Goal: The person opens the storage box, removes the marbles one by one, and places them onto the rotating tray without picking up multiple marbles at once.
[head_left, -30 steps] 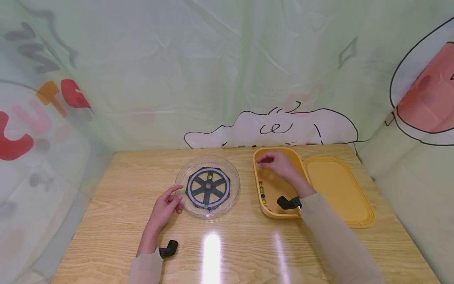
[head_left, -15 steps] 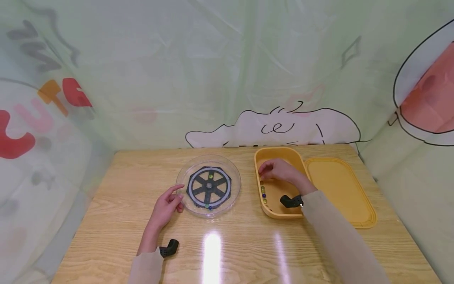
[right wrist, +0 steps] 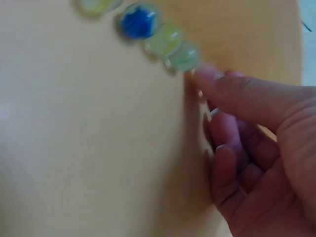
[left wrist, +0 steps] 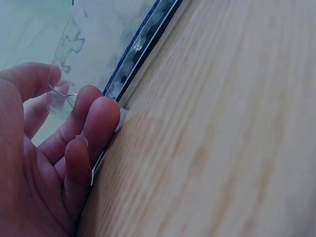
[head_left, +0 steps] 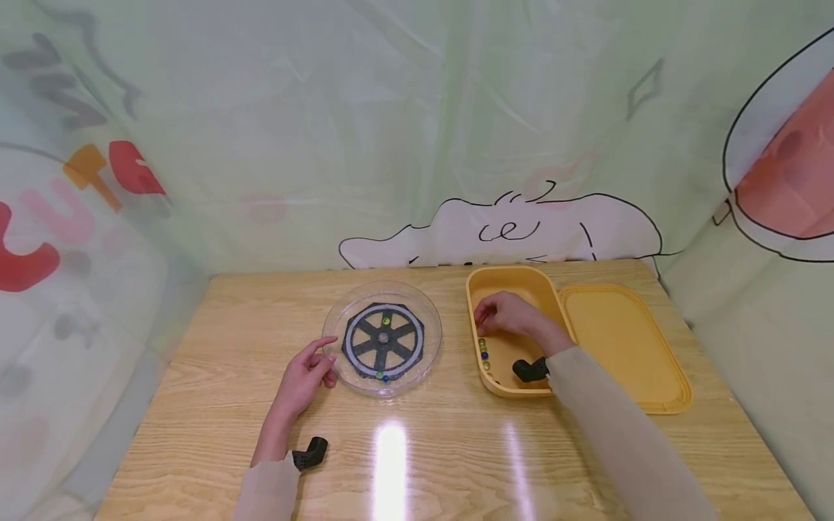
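Note:
My left hand (head_left: 302,380) holds the rim of a round clear dish (left wrist: 84,44), with fingers on both sides of its wall. Inside the dish lies a black spoked wheel (head_left: 383,337) with a grey ring. A yellow-green marble (head_left: 386,320) sits near its far spokes, and a green marble (head_left: 380,375) and a blue one (head_left: 386,379) at its near edge. In the yellow box (head_left: 521,276), my right hand (head_left: 511,315) has its fingertips round the end marble of a row, mostly hidden by the thumb. A green marble (right wrist: 183,56) and a blue marble (right wrist: 138,21) follow along the wall.
A yellow lid (head_left: 622,347) lies flat to the right of the box. Dish, box and lid stand on a wooden table (head_left: 215,434) with a printed curtain (head_left: 293,145) behind. A black wrist camera (head_left: 531,370) hangs inside the box.
My right hand has lowered along the left wall of the box onto the end of the marble row, covering the reddish marble there. The left hand has stayed at the dish.

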Demonstrator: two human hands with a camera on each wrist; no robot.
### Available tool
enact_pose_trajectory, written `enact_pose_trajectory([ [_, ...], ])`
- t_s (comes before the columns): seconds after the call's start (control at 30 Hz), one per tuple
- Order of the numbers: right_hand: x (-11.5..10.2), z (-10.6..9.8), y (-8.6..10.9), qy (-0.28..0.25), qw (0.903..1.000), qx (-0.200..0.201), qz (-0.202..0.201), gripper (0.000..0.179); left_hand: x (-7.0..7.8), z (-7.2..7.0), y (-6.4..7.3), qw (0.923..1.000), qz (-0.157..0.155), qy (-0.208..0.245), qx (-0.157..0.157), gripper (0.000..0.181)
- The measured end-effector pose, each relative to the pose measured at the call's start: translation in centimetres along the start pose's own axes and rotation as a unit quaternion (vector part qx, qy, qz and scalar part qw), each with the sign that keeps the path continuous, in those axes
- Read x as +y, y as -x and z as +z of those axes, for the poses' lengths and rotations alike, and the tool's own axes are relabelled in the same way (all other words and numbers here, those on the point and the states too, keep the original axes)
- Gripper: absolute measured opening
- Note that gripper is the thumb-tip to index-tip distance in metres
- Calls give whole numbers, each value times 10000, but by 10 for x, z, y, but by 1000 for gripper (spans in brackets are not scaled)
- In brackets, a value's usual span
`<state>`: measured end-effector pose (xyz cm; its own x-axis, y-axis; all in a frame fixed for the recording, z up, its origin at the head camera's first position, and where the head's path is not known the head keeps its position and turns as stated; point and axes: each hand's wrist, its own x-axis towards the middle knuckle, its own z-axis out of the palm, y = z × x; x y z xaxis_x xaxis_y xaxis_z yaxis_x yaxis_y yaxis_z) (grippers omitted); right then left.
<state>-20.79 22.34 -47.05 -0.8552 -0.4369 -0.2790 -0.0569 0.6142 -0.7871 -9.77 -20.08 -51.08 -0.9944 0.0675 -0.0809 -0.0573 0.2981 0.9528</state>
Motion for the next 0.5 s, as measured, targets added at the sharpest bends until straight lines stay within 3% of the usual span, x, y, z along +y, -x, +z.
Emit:
enact_pose_trajectory([
  [0.5, -6, -9, 4, 223, 9997, 15, 30, 14, 1, 0, 1, 10000, 0, -40, 28, 35],
])
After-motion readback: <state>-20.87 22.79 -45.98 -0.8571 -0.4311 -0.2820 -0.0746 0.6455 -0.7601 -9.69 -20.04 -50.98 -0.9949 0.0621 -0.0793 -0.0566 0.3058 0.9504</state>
